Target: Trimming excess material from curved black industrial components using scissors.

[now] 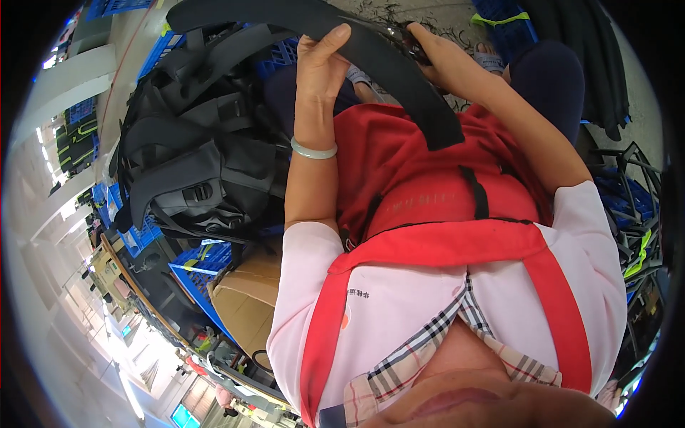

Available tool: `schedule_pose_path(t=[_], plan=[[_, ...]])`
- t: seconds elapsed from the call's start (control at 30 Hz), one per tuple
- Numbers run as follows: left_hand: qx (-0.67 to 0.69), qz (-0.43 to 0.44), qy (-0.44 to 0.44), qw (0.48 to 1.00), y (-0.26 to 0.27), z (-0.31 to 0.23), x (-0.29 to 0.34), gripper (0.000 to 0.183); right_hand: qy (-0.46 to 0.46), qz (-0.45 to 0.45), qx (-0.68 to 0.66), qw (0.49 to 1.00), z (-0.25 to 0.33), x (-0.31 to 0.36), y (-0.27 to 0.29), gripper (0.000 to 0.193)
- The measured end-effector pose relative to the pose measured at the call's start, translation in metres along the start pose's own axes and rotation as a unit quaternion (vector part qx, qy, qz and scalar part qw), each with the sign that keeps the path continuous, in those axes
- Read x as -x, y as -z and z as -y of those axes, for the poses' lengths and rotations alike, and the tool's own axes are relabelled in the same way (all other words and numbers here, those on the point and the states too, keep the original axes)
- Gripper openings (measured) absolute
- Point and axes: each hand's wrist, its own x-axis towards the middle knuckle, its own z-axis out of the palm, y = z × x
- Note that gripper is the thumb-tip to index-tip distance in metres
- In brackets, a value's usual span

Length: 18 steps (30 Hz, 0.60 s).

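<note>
The work looks to be partway through one piece: a long black strip (pixel 410 82) is up in both hands' reach above the lap, its near end hanging loose over the red apron (pixel 428 175) and its far end arching away to the upper left. The left hand (pixel 321 68) grasps the strip, thumb laid flat along its upper face, while the right hand (pixel 457 65), by the strip's far edge, has its fingers curled around a dark glossy object (pixel 408 44), perhaps a small cutting tool, though glare and the fingers hide its shape. Dark snippets (pixel 442 27) littering the floor suggest some trimming is already done; this strip does not seem finished with, and a large heap of black straps (pixel 200 153) lies beside the left arm, with nothing to show which of those are done and which are left. The strip is broad, matt and smooth, gently curved, with a square-cut end, and seems padded enough to keep its bend. The heap mixes flat webbing, plastic buckles and thicker panels in a tangle. The apron is soft, creased cloth; the bracelet (pixel 314 150) on the left wrist is pale, rounded and polished; the cardboard box (pixel 250 292) below the heap is stiff, plain brown.
</note>
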Motion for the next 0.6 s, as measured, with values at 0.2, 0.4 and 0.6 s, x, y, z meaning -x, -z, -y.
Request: schedule_pose_path(t=[0.2,0.4,0.6], plan=[[-0.013,0.011,0.011,1.0,-0.0029,0.0012,0.0022,0.018,0.033,0.002,0.005,0.999,0.0044,-0.0007,0.0079,0.046],[-0.009,0.011,0.015,1.0,-0.0017,0.0028,0.0051,0.017,0.018,0.037,0.003,0.999,-0.0002,0.0004,0.0065,0.042],[-0.003,0.031,0.011,0.999,0.0045,0.006,0.0047,0.02,-0.015,0.002,0.016,1.0,-0.0006,0.0022,0.003,0.034]])
